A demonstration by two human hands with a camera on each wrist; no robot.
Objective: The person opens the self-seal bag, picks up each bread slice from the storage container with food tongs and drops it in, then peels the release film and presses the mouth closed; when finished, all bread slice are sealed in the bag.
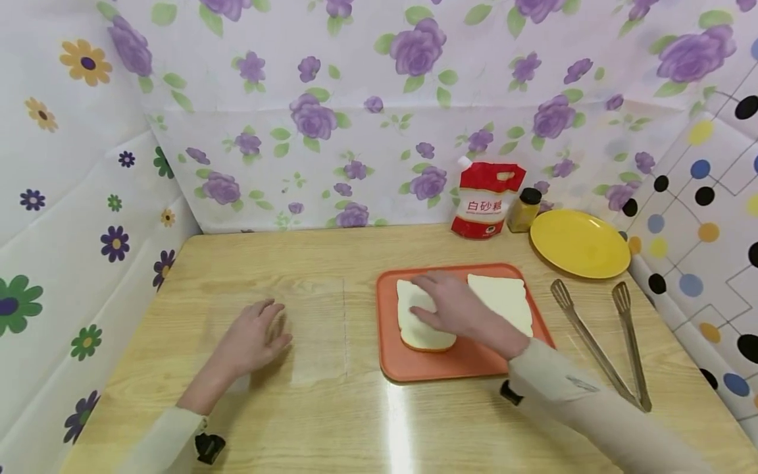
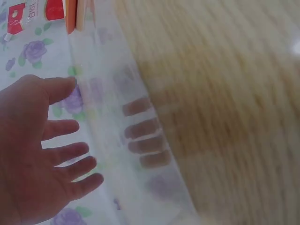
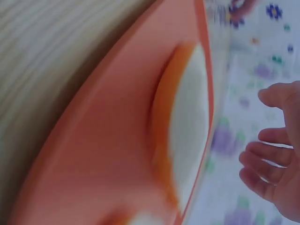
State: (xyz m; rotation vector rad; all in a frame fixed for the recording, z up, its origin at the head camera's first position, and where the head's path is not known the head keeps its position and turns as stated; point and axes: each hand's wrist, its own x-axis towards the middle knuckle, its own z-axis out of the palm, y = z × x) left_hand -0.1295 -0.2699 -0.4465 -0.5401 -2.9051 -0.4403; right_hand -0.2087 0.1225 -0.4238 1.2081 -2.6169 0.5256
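Hovering over bread [image 1: 425, 332], right hand [image 1: 451, 303], fingers loosely spread, left hand [image 1: 250, 339] likewise, plate [image 1: 580, 243] in head view only

Pale wood-grain tabletop [image 1: 284, 421]: smooth, glossy, reflecting light
Orange-red rectangular tray [image 1: 408, 370]: smooth, plastic-looking, low sheen
White crusted bread slices [image 1: 423, 334]: matt, soft-looking
Long slotted V-shaped tongs [image 1: 592, 342]: grey metal, soft shine
Round yellow plate [image 1: 580, 243]: smooth, glossy
Red-and-white spouted pouch [image 1: 485, 201]: shiny plastic film

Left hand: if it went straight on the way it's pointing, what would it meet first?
Probably the flowered cloth at the back: the left hand points that way across the tabletop, passing left of the tray. Height is unclear, so any downward tilt might reach the tabletop first.
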